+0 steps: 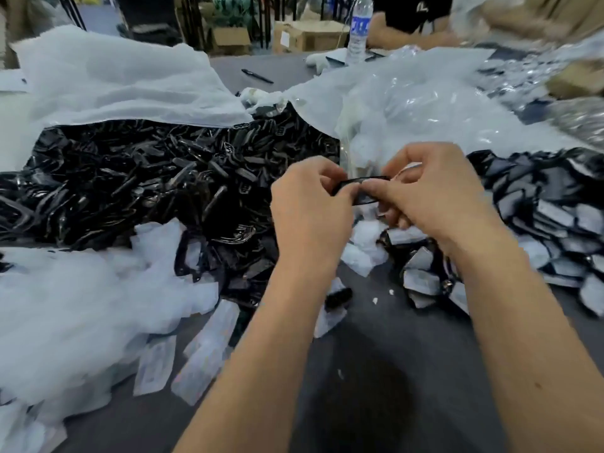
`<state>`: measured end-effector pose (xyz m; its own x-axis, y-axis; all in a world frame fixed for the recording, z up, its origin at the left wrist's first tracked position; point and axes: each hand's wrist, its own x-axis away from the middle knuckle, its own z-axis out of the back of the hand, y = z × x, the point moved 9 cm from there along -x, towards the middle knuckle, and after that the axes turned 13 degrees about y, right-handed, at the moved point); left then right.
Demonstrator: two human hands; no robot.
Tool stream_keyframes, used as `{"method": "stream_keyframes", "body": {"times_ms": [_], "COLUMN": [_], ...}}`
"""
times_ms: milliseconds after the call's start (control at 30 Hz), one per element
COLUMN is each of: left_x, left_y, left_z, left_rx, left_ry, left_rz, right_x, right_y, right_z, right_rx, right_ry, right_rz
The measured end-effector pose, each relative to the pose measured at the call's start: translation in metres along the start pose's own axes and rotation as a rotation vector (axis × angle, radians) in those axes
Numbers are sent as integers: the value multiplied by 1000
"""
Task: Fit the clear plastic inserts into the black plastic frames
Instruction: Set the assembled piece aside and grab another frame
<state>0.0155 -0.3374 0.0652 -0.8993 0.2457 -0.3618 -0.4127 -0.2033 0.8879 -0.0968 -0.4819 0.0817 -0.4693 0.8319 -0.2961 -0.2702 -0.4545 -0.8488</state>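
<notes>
A dark grey worktop [385, 371] is carrying everything here. Spreading across it to the left of the hands is a big heap of black frames [137, 181], spilling out of an opened white bag [108, 83]. To the right of the hands a second pile [549, 217] is lying, dark pieces with pale faces, blurred. Behind the hands, crumpled clear plastic bags [408, 103] are mounding up. Left of the forearms, white film scraps [65, 305] are gathering in a drift. Far beyond the hands a water bottle [359, 27] is standing upright, with a black pen [257, 76] lying to its left.

Now the centre: the left hand [307, 210] and the right hand [431, 197] are meeting above the worktop, both pinching one black frame [361, 190] between them. Fingers of both hands are curling tight around its ends, thumbs pressing on its top face. Whether a clear insert is sitting in it, I cannot tell.
</notes>
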Motion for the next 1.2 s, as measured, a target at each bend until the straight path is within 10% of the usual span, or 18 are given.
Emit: {"method": "stream_keyframes", "body": {"times_ms": [233, 500, 800, 1200], "left_x": [46, 23, -10, -16], "left_y": [12, 8, -44, -91], "left_z": [-93, -47, 98, 155], "left_rx": [-171, -194, -493, -684], "left_ry": [-263, -136, 143, 223], "left_rz": [-59, -130, -232, -192], "right_x": [-15, -17, 34, 83], "right_y": [49, 9, -64, -97], "right_z": [55, 25, -121, -209], "right_rx": [553, 467, 447, 428], "right_ry": [68, 155, -416, -550], "right_rz": [-42, 96, 413, 666]}}
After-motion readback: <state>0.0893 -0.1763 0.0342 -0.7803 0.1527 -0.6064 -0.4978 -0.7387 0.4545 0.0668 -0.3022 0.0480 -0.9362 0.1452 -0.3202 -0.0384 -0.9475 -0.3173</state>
